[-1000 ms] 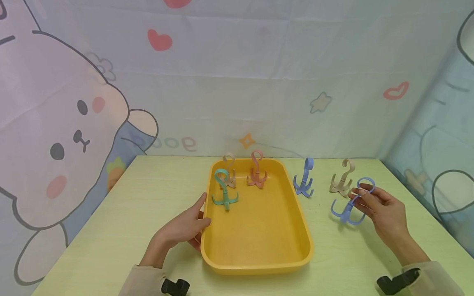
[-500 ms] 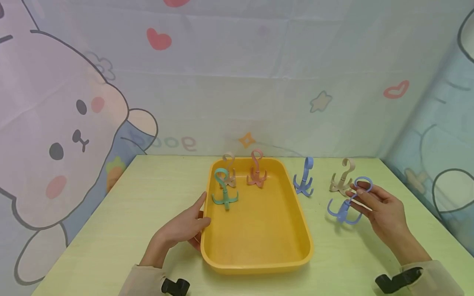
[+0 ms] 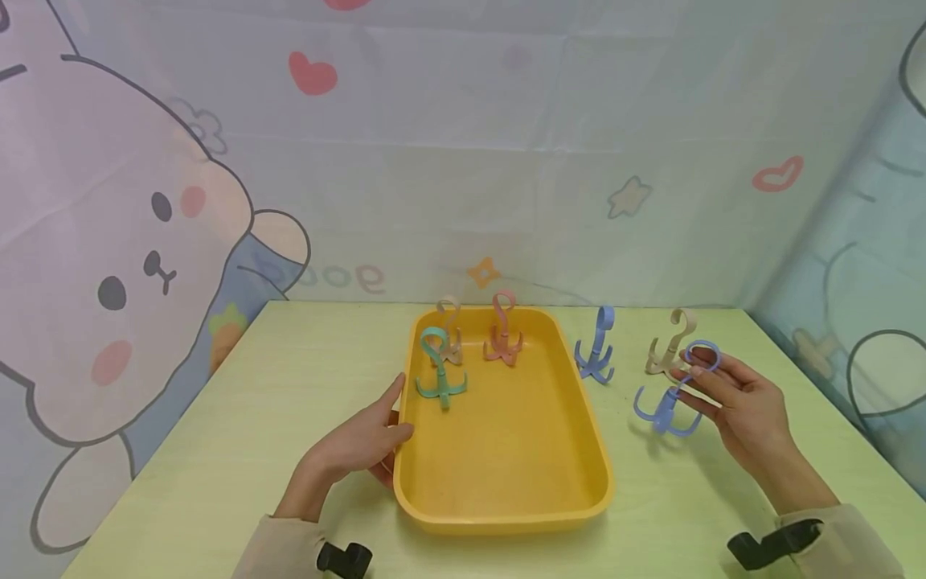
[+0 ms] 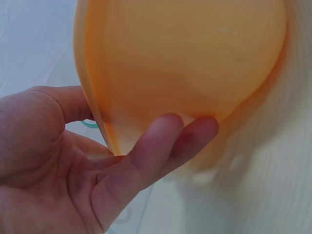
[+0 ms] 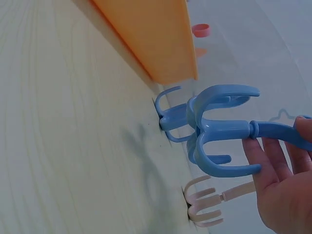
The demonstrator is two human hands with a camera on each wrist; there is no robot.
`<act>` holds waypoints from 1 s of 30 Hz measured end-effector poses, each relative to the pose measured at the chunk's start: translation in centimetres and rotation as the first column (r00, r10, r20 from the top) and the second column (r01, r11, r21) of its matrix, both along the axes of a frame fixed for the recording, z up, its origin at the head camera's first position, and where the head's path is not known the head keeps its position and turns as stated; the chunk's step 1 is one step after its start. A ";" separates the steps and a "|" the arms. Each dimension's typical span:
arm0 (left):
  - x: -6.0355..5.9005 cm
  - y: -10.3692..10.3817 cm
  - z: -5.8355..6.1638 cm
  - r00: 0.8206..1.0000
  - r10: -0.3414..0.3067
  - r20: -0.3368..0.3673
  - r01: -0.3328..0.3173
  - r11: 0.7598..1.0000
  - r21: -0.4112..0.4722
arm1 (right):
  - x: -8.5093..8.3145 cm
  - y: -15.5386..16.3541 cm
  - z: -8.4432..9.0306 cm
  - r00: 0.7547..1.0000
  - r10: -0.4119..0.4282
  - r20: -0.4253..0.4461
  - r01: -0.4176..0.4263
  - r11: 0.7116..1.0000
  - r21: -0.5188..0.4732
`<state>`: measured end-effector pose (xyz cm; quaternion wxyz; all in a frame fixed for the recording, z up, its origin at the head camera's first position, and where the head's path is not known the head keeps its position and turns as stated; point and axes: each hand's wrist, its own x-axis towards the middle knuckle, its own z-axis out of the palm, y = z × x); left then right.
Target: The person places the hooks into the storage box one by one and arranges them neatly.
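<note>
My left hand (image 3: 362,442) grips the left rim of a yellow tray (image 3: 506,482), thumb over the edge and fingers beneath, as the left wrist view confirms. In my right hand (image 3: 745,406) a blue multi-prong hook (image 3: 664,414) is pinched by its stem and held above the table, prongs down; the right wrist view shows its several curved prongs (image 5: 229,168) off the surface. Inside the tray stand a green hook (image 3: 442,388), a pink hook (image 3: 502,346) and a beige hook (image 3: 456,346) partly behind the green one.
Right of the tray, another blue hook (image 3: 596,358) stands on the pale wooden table (image 3: 217,450). A second beige hook (image 3: 661,360) stands behind the held one, partly covered by the right hand. A printed cloth (image 3: 448,161) hangs along the table's back.
My right hand has drifted slightly to the left with the blue hook. The left hand and the tray keep their places, as do the standing hooks.
</note>
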<state>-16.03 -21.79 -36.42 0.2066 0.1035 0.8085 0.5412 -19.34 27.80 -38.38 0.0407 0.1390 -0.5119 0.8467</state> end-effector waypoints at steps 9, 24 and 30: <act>0.0 0.0 0.1 1.000 0.002 -0.007 -0.002 1.000 -0.007 | -0.1 -0.7 1.0 0.999 0.031 -0.016 -0.031 0.999 0.008; 0.1 0.0 0.1 1.000 0.004 -0.020 -0.005 1.000 -0.015 | -0.3 -2.1 2.7 0.998 0.064 -0.027 -0.063 0.998 0.031; 0.0 0.0 0.0 1.000 0.007 -0.019 -0.007 1.000 -0.019 | -0.4 -3.0 3.4 0.998 0.059 -0.006 -0.059 0.997 0.056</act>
